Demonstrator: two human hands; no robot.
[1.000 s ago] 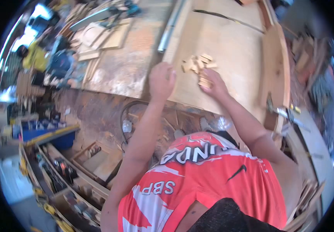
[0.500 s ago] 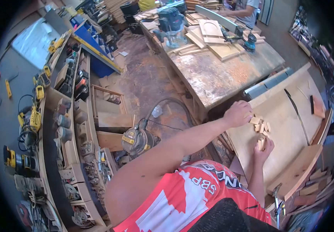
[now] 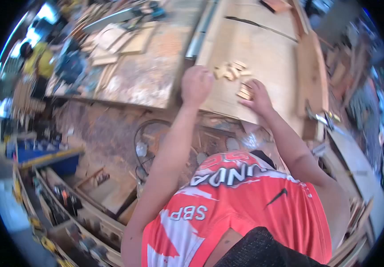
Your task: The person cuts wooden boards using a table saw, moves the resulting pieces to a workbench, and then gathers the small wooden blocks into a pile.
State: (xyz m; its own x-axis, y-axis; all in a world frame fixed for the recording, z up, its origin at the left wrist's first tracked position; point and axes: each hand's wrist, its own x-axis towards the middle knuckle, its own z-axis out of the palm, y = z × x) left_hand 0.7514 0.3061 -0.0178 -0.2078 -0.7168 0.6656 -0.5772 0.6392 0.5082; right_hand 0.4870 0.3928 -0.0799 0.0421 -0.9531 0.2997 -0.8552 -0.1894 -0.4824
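My left hand (image 3: 197, 86) is closed at the near left edge of a pale wooden board (image 3: 269, 58). Its fingers curl away from me, so anything inside them is hidden. A small heap of short wooden blocks (image 3: 233, 71) lies on the board just right of it. My right hand (image 3: 258, 99), beside the heap, grips several small wooden blocks (image 3: 245, 91) stacked together between thumb and fingers. Motion blurs the picture somewhat.
To the left stands a dusty workbench (image 3: 149, 84) with wooden panels (image 3: 112, 38) and a power tool (image 3: 69, 66). A raised plank (image 3: 311, 73) and a clamp (image 3: 321, 116) border the board's right side. A hose (image 3: 136, 138) lies on the floor.
My view has swung right, so board and bench appear farther left. My left hand sits a little farther from the block heap. The right hand still grips its blocks.
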